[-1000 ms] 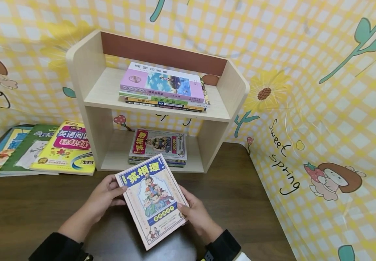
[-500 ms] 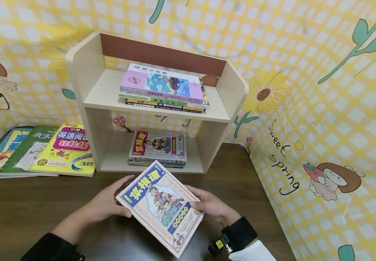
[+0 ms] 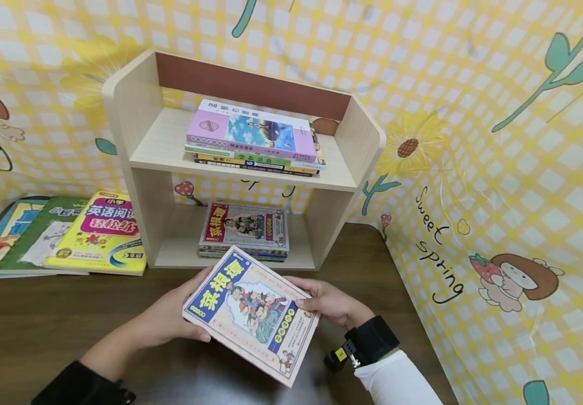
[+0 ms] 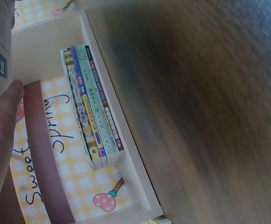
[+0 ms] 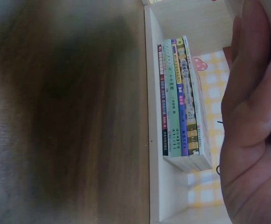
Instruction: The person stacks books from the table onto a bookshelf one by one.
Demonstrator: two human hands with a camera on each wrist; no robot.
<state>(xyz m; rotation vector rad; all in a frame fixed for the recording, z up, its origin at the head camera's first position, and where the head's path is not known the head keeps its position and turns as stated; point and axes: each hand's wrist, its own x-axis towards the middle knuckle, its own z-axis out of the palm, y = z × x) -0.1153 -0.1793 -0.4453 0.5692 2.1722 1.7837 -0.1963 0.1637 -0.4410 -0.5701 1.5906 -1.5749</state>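
Note:
A pale comic paperback (image 3: 256, 309) with a blue title band and cartoon figures is tilted, cover up, above the desk in the head view. My right hand (image 3: 333, 304) grips its right side, thumb on the cover and the other fingers at the edge and underneath. At the left corner, my left hand (image 3: 167, 315) holds the book between the thumb on the lower edge and fingers partly hidden behind it. Directly behind lies a similar stack of books (image 3: 246, 225) on the lower shelf; its spines show in both wrist views.
A wooden two-tier shelf (image 3: 142, 225) stands at the back of the dark desk (image 3: 33, 326). Its upper tier bears a stack topped by a purple book (image 3: 253, 129). To the left lie a yellow workbook (image 3: 96, 236), a green book (image 3: 43, 230) and a blue one.
The book has turned clockwise from nearly upright to a steeper slant and shifted right. My right hand has moved right and slightly up with it; the left hand has shifted its hold at the corner.

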